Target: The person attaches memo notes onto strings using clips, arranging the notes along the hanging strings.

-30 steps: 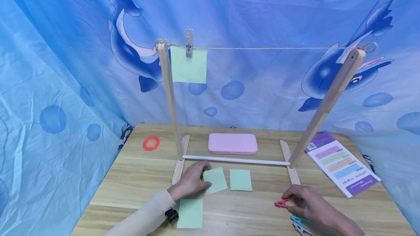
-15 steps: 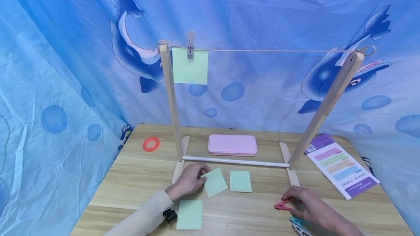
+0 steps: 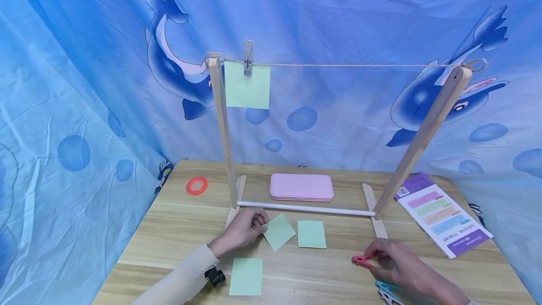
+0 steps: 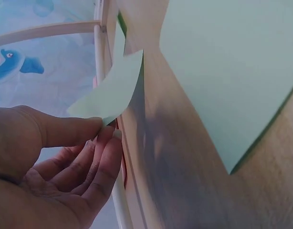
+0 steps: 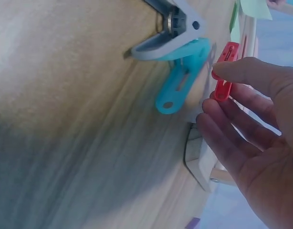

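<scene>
A green paper square (image 3: 279, 232) is pinched at its corner between the thumb and fingers of my left hand (image 3: 242, 228), and in the left wrist view it tilts up off the table. My right hand (image 3: 394, 263) holds a red clothespin (image 3: 362, 261) between thumb and fingertips, above the table at the right. Just below that hand lie a teal clothespin (image 5: 177, 83) and a grey clothespin (image 5: 172, 33), touching each other. Two more green squares lie flat: one paper (image 3: 312, 234) right of the held one, another paper (image 3: 246, 276) nearer the front.
A wooden frame (image 3: 222, 131) carries a string (image 3: 338, 65), where a grey clip (image 3: 248, 58) holds a green paper (image 3: 247, 89). Behind the white crossbar (image 3: 305, 209) sits a pink case (image 3: 301, 187). Red tape (image 3: 196, 186) lies left, a purple-and-white packet (image 3: 444, 218) right.
My left hand has shifted its hold to the paper's corner, and the paper has turned and lifted slightly. The right hand keeps the red clothespin almost in place.
</scene>
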The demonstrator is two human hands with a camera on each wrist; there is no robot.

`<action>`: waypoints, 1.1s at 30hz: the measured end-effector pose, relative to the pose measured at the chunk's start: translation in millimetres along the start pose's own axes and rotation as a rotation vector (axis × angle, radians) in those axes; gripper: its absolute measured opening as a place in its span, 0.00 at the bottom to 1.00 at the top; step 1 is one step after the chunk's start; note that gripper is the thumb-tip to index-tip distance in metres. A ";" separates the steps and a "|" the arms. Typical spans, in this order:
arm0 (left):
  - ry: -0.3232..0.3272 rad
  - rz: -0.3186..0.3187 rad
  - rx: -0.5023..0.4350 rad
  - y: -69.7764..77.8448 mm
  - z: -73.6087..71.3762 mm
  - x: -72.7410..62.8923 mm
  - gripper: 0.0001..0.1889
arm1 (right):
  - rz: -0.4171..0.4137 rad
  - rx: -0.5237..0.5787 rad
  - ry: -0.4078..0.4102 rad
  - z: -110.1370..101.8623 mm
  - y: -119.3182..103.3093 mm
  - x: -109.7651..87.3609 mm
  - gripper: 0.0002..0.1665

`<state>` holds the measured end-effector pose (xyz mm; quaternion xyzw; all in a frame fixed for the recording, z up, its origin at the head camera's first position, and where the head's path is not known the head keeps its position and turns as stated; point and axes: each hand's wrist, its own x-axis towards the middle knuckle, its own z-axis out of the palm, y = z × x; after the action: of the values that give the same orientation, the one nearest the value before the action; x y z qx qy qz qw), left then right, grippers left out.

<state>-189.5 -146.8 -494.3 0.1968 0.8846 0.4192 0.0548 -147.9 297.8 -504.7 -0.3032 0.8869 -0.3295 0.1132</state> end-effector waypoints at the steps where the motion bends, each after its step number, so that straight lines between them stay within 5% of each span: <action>1: 0.003 0.007 -0.010 -0.6 -0.8 0.0 0.04 | 0.003 -0.002 0.004 -0.3 -1.0 0.6 0.10; 8: 0.014 -0.002 -0.082 2.2 -5.7 0.6 0.05 | -0.008 -0.033 0.050 -5.6 -8.9 7.3 0.09; 17: 0.023 -0.048 -0.160 8.6 -11.4 -1.2 0.09 | -0.185 -0.047 0.163 -13.9 -18.9 18.8 0.10; 33: 0.152 -0.101 -0.333 13.7 -13.2 4.3 0.10 | -0.127 0.053 0.186 -37.9 -43.8 43.4 0.17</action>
<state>-192.7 -146.9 -475.1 0.1083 0.8135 0.5700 0.0405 -177.1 264.5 -447.4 -0.3238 0.8636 -0.3862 0.0172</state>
